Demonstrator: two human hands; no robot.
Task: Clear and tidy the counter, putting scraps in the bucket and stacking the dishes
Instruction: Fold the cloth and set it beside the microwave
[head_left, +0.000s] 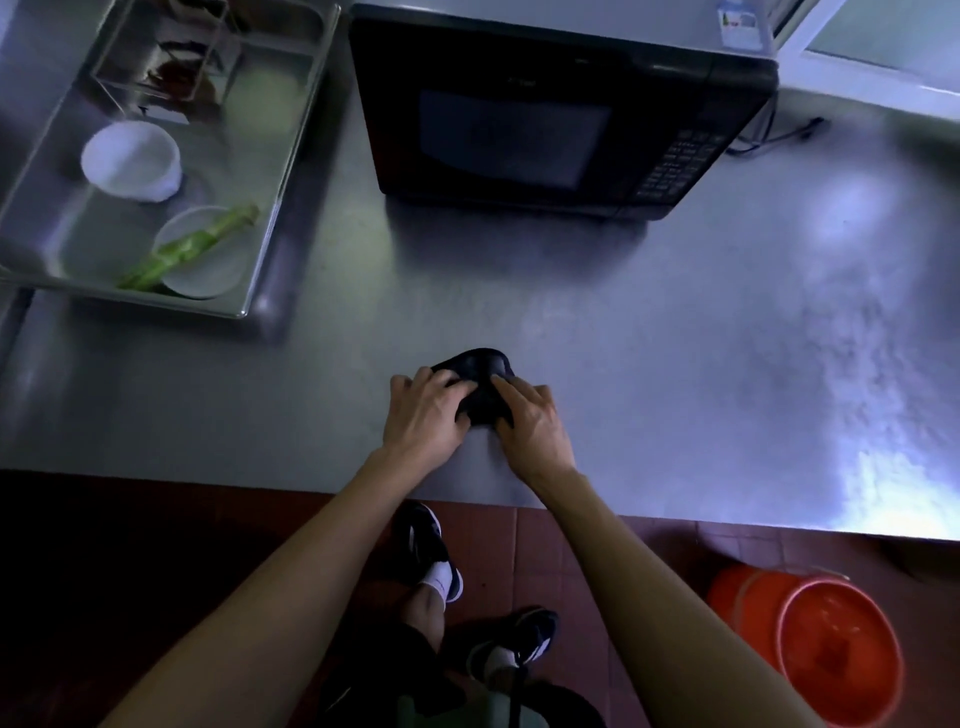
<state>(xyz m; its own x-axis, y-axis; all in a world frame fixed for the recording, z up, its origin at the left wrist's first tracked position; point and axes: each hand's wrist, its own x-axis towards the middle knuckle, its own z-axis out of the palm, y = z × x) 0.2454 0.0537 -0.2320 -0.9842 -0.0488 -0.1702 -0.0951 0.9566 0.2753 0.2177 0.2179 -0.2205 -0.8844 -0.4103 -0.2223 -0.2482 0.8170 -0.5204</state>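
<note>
Gripping a dark cloth (480, 387) from both sides, the left hand (426, 415) and right hand (530, 421) curl their fingers into it on the steel counter (675, 338), near its front edge. The orange bucket (826, 644) stands on the floor at right; a steel tray (291, 171) with white bowls (132, 161) sits far left.

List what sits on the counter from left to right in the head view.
Steel tray with a white bowl and green stalk, left hand, dark cloth, right hand, black microwave.
</note>
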